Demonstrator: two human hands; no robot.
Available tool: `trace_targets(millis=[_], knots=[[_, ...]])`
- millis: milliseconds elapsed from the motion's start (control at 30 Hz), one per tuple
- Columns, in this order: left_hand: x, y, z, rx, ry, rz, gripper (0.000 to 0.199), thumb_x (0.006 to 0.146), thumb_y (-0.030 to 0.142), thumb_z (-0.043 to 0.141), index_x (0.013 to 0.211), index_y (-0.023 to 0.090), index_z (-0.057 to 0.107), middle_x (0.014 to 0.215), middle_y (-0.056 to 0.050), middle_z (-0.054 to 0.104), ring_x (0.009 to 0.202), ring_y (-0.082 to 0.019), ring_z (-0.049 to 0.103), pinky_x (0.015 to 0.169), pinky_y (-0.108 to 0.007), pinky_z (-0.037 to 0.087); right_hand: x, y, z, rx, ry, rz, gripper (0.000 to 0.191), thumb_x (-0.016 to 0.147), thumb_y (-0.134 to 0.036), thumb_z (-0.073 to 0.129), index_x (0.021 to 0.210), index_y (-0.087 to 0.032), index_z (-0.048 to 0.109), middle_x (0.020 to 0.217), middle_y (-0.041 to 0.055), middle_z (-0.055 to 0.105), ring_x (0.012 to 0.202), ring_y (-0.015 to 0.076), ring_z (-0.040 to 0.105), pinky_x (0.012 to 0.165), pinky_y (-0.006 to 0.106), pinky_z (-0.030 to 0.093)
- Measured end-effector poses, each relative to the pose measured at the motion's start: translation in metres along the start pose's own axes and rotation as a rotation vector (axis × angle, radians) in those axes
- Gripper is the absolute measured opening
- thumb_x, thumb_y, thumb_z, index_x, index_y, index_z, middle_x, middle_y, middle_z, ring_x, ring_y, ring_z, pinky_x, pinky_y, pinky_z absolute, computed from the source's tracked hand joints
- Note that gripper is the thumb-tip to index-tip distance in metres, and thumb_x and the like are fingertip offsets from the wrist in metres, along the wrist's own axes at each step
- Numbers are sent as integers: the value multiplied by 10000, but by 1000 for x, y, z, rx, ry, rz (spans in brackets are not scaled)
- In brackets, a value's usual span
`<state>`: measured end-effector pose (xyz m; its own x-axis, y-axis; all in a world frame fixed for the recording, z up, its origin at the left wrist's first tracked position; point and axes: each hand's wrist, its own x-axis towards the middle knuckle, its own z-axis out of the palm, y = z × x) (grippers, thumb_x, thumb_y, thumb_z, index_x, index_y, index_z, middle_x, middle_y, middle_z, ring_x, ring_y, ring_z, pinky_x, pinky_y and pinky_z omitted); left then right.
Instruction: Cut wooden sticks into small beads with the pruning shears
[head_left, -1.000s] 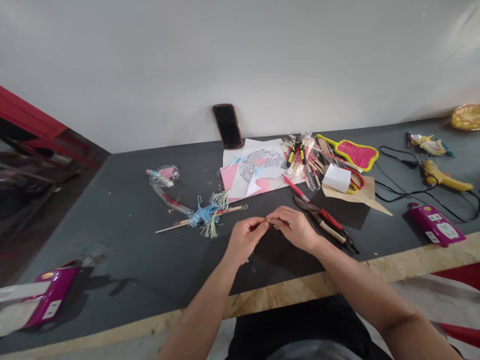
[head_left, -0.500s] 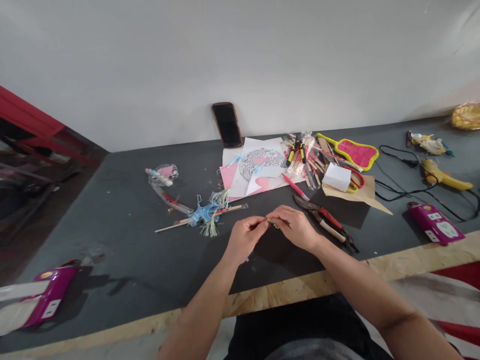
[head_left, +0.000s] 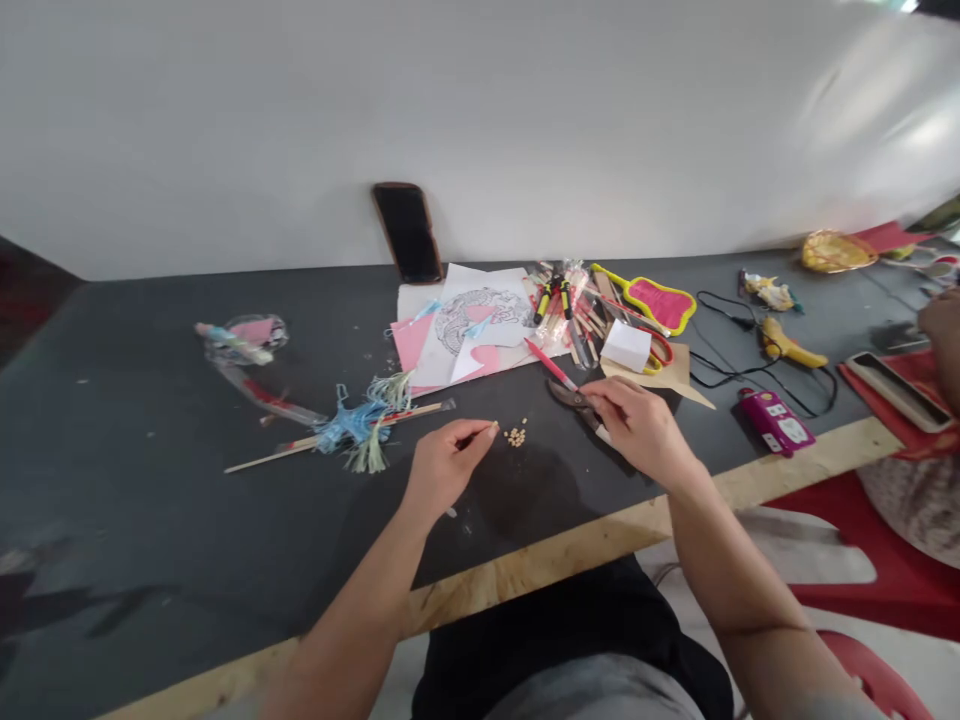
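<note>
Tabletop [head_left: 262, 540], pale pieces [head_left: 515, 437] beside left hand [head_left: 447, 463].

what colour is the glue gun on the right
The glue gun is yellow, with a black cord; it shows in the head view.

It looks like a craft workshop: a long grey worktable [head_left: 187, 560] with a raw wood edge, where yellow-handled pliers [head_left: 553, 297] lie among bundled sticks, a dragon drawing [head_left: 480, 320] just left of them, a yellow glue gun [head_left: 791, 345] to their right
</note>
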<state>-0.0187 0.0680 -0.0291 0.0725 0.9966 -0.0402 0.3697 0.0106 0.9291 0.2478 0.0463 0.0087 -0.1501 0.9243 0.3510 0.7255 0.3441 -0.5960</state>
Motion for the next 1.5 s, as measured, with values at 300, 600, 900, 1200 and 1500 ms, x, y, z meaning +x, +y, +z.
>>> trace_targets(millis=[300,600,900,1200,1500], knots=[[-2,-3,1,-233,-113,-135,413,742,544,761,874,156,818,525,8,538,495,-105,416,468,-227,304,-60,52,4,-411,-23,-2,204,974,-313,579,1093,-190,690,1197,157,634,1110,310,589,960,477,534],[-1,2,6,-461,-145,-204,441,664,535,829,820,126,778,514,46,432,481,-63,318,449,-205,229,-47,63,28,-385,-76,-51,126,931,-317,642,926,-192,658,1143,174,672,1125,334,621,956,522,532],[-2,5,6,-507,-139,-210,438,656,528,840,797,118,777,493,50,420,479,-58,314,458,-207,220,-34,30,-1,467,88,421,403,949,-605,534,930,-228,675,1010,95,754,751,195,701,589,301,547],[2,5,3,-681,-10,-203,392,621,474,880,797,140,774,776,-65,709,512,-64,461,447,-210,289,9,-1,13,894,-312,336,260,781,-386,795,931,-207,681,913,61,749,690,163,669,589,280,523],[2,8,0,-797,47,-255,383,585,415,915,808,139,772,674,-36,672,479,-38,404,430,-175,218,14,3,39,241,-69,-99,118,914,-227,573,986,-219,666,1262,130,698,1112,277,668,984,463,531]])
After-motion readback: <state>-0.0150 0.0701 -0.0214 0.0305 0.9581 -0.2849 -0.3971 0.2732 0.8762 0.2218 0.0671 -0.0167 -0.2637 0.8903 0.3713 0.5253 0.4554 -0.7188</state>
